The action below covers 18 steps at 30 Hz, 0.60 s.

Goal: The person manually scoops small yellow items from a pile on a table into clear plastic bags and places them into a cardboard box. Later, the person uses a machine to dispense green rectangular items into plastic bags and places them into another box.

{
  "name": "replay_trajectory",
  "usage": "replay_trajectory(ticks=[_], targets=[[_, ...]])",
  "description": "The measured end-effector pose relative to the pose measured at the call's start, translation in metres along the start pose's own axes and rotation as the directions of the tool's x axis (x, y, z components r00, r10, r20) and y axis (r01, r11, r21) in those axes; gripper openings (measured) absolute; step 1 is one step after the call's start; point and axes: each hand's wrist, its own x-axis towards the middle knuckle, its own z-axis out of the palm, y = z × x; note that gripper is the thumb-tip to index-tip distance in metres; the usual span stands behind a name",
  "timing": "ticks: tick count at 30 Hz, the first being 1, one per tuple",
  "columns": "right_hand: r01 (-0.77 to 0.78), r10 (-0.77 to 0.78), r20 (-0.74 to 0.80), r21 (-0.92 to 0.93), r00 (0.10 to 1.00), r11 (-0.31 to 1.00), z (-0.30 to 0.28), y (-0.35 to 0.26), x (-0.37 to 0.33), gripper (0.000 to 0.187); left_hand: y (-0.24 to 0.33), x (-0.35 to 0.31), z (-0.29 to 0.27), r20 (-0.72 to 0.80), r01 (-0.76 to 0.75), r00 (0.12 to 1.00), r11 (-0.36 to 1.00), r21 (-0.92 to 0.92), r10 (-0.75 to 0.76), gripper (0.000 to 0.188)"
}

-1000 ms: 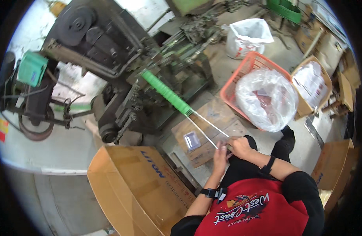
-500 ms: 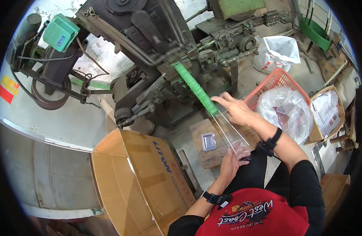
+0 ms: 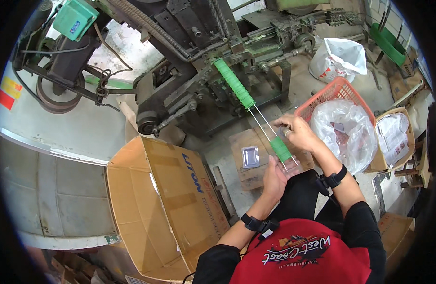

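Two thin metal rods [image 3: 261, 121] slant down from the machine toward me. Green pieces, packed tightly in a ribbed stack [image 3: 233, 84], sit on their upper part. A shorter green bunch [image 3: 280, 149] is apart from that stack, near the rods' lower ends. My right hand [image 3: 298, 132], a ring on one finger, is beside the rods just above this bunch, fingers curled; what they grip, if anything, is hidden. My left hand [image 3: 275, 179] holds a clear plastic tray [image 3: 293, 166] under the rod ends. Another clear tray [image 3: 250, 157] lies on a wooden board [image 3: 246, 178].
A dark, greasy machine [image 3: 189, 28] fills the far side. An open cardboard box [image 3: 168, 203] stands at left. On the right are a red plastic basket [image 3: 317, 98], a clear bag [image 3: 326, 118], a white sack [image 3: 343, 52] and a box of papers [image 3: 393, 137].
A green bunch has separated from the stack and slid down the rods toward my left hand. My right hand has moved down alongside it, its fingers curling. The view has shifted slightly.
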Motion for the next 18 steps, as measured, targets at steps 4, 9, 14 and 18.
replay_trajectory(ticks=[4,9,14,18], targets=[[0.008,-0.006,0.136,-0.016,0.991,1.000,0.001,-0.006,-0.010,0.019,0.001,0.001,0.001,0.020,-0.030,0.999,1.000,0.005,0.030,0.053],[0.010,0.001,0.077,-0.148,0.997,0.989,0.005,-0.018,-0.048,0.019,0.005,-0.004,0.006,0.040,-0.036,0.998,0.998,-0.047,0.038,0.047],[0.015,-0.039,-0.066,-0.338,0.997,0.941,0.003,-0.037,-0.069,0.023,0.012,0.000,0.021,-0.016,0.057,0.998,0.998,-0.002,-0.057,0.041],[-0.038,0.012,-0.197,-0.132,0.980,0.990,-0.005,-0.041,-0.077,0.027,0.005,-0.007,0.020,-0.143,0.132,0.985,0.960,0.246,-0.099,0.036]])
